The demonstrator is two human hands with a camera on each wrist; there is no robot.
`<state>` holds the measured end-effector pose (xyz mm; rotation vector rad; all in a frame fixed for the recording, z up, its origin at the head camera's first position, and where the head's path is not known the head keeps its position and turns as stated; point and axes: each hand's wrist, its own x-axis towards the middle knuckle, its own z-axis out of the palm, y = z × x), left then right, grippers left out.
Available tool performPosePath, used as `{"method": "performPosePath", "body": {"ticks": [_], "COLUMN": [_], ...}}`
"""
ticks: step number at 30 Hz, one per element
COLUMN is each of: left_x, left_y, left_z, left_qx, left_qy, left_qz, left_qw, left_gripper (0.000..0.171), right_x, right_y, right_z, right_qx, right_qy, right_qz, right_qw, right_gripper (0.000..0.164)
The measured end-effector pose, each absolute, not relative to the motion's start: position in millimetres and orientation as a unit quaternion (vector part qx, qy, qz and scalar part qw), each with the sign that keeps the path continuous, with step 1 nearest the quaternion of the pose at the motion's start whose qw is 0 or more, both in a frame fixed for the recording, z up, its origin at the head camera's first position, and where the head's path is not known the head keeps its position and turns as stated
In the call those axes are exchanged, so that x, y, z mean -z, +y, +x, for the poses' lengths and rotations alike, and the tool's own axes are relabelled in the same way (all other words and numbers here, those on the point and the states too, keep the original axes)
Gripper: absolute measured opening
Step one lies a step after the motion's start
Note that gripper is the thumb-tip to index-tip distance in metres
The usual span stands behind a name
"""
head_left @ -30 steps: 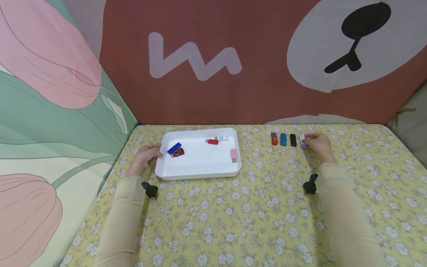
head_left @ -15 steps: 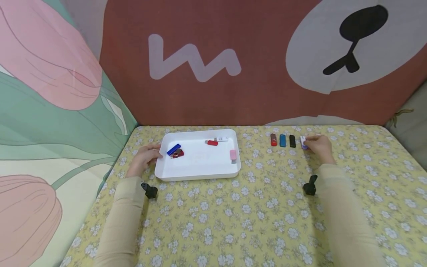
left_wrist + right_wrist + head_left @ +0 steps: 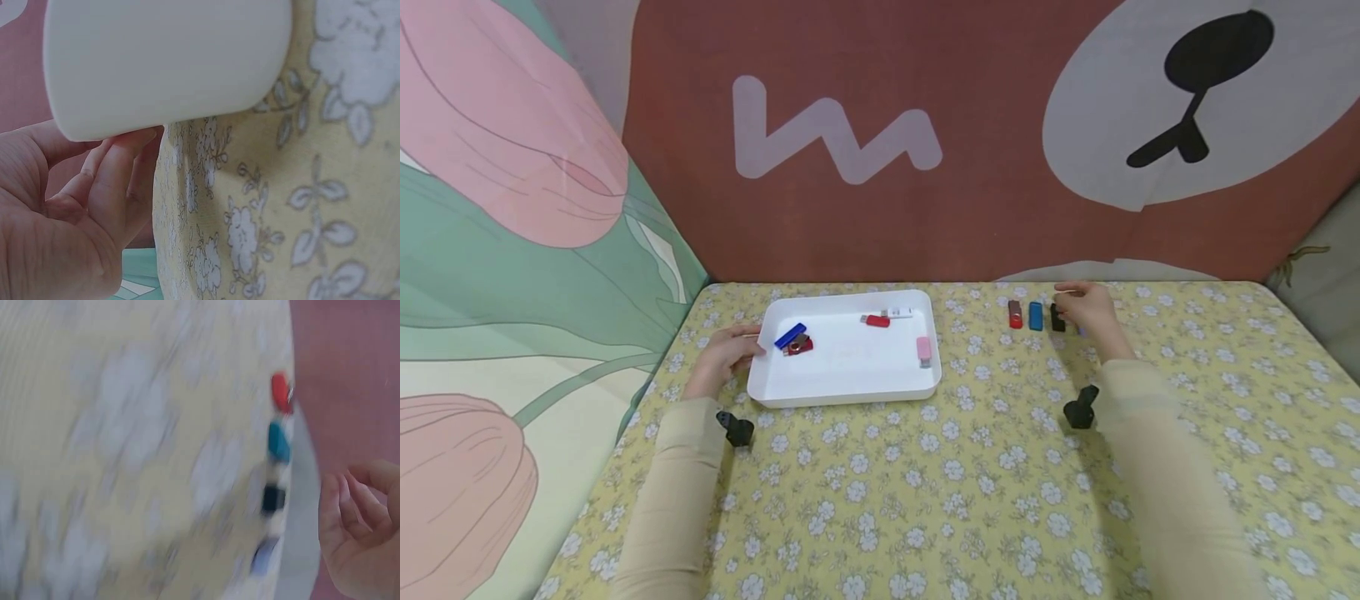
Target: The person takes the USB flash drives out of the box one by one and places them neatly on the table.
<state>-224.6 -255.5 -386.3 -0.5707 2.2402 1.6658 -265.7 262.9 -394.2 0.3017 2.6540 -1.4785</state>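
Note:
My left hand (image 3: 724, 357) grips the left wall of a white tray (image 3: 842, 398); in the left wrist view its fingers (image 3: 115, 172) meet the tray's side. Inside the tray lie several USB sticks, including a blue one (image 3: 791, 335), a red one (image 3: 876, 321), a white one (image 3: 899, 313) and a pink one (image 3: 924, 348). My right hand (image 3: 1088, 310) holds nothing and hovers with loosely bent fingers over the right end of a row of sticks. That row runs red (image 3: 1015, 314), teal-blue (image 3: 1035, 316), black (image 3: 273, 500) and white-lavender (image 3: 264, 556), the last mostly covered in the head view.
A yellow flowered cloth (image 3: 880, 483) covers the table. Along its back edge rises a brown wall hanging (image 3: 865, 225) with a bear print, and a floral one (image 3: 550, 333) stands at the left. The row of sticks lies close to that back edge.
My right hand has let go of the white-lavender USB stick at the row's right end, then lifted and moved left. My left hand stays at the tray.

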Motion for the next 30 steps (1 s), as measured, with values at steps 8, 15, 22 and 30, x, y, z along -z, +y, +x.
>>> {"method": "performPosePath", "body": {"ticks": [8, 15, 22, 30], "left_x": [387.6, 388.7, 387.5, 388.6], "left_y": [-255.4, -255.9, -254.5, -255.7], "left_z": [-224.7, -227.5, -227.8, -229.7], "left_qx": [-0.573, -0.566, -0.573, -0.572], "left_qy": [0.781, 0.786, 0.780, 0.778], "left_qz": [-0.200, -0.201, -0.204, -0.213], "left_qw": [0.148, 0.147, 0.148, 0.147], "left_gripper": [0.060, 0.060, 0.061, 0.061], "right_x": [382.9, 377.1, 378.1, 376.2], "right_y": [216.7, 182.4, 155.7, 125.0], "right_z": [-270.0, -269.0, -269.7, -265.8], "right_qx": [0.499, 0.502, 0.488, 0.468], "right_qy": [0.860, 0.851, 0.854, 0.858], "right_qz": [-0.002, -0.063, -0.099, -0.150], "right_qw": [0.107, 0.142, 0.151, 0.148], "right_gripper": [0.048, 0.045, 0.042, 0.039]}}
